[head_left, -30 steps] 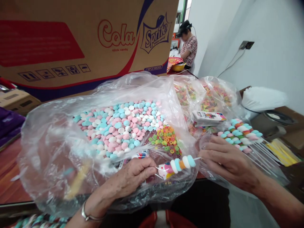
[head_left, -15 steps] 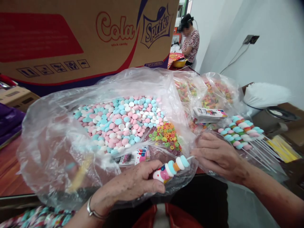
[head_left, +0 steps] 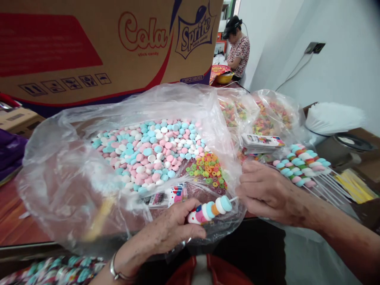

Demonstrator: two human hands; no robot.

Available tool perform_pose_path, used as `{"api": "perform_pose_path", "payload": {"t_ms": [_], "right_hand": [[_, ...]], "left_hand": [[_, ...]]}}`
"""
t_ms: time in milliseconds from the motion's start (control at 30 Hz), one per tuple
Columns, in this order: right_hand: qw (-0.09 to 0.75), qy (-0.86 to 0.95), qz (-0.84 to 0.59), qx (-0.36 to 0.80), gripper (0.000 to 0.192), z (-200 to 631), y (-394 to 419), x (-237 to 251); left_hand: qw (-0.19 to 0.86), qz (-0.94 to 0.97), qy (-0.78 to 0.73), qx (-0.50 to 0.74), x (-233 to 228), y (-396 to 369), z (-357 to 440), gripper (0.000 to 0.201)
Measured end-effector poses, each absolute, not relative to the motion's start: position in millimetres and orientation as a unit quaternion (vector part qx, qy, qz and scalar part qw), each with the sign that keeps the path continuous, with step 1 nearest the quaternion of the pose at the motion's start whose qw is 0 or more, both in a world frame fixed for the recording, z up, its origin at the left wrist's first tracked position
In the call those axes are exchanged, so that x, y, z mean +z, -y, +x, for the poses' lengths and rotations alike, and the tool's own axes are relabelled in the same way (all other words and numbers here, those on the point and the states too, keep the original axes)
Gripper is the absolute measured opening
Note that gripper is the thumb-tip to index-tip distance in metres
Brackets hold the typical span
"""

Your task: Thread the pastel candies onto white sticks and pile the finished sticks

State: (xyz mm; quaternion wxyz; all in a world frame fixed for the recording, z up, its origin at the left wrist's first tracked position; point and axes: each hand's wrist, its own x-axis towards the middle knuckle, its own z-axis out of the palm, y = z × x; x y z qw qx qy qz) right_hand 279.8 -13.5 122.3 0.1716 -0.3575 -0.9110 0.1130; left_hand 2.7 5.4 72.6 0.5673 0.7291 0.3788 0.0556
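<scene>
My left hand (head_left: 175, 226) is closed around the lower end of a candy skewer (head_left: 219, 206), strung with blue, white and orange pieces. A printed wrapper with pink and dots shows at that end, partly hidden by my fingers. The skewer tilts up to the right, and its thin white stick sticks out past the last blue piece. My right hand (head_left: 264, 190) pinches the stick's free end; the fingertips are partly hidden. Under both hands spreads a clear plastic bag (head_left: 50, 158) with pink, white and blue round candies (head_left: 148, 154) and small ring candies (head_left: 209, 168).
Finished-looking candy skewers (head_left: 303, 164) lie to the right, near yellow strips (head_left: 356, 186). A stack of printed cards (head_left: 263, 142) rests on bags of ring candies (head_left: 271, 113). A large carton (head_left: 89, 47) stands behind. More wrapped skewers (head_left: 56, 269) fill the lower left. Another person (head_left: 239, 51) sits far back.
Both hands have shifted slightly left together with the skewer, which sits a little lower and deeper in my left hand. The stick still runs between my two hands.
</scene>
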Motion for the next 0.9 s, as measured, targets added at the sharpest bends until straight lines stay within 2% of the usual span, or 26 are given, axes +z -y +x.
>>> {"api": "perform_pose_path", "payload": {"t_ms": [133,367,567,733,800,900], "right_hand": [[0.162,0.931,-0.311,0.106,0.024,270.0,10.1,120.6],[0.135,0.963,-0.226,0.053,0.028,243.2,3.4,95.6],[0.181,0.940,-0.276,0.087,0.016,244.1,-0.3,97.9],[0.287,0.880,-0.375,0.048,0.044,236.4,3.1,106.6],[0.292,0.869,-0.399,0.037,0.044,233.0,4.2,103.9],[0.282,0.890,-0.351,0.077,0.038,228.0,3.9,96.8]], "left_hand": [[0.649,0.664,-0.369,0.043,73.7,-4.3,7.0,0.025],[0.687,0.629,-0.358,0.066,68.2,2.0,25.6,0.034],[0.741,0.553,-0.351,0.149,72.2,8.8,29.2,0.029],[0.731,0.501,-0.407,0.223,74.9,10.6,34.9,0.038],[0.715,0.488,-0.430,0.257,74.8,10.3,37.4,0.036],[0.691,0.480,-0.452,0.298,74.3,11.0,39.7,0.033]]}}
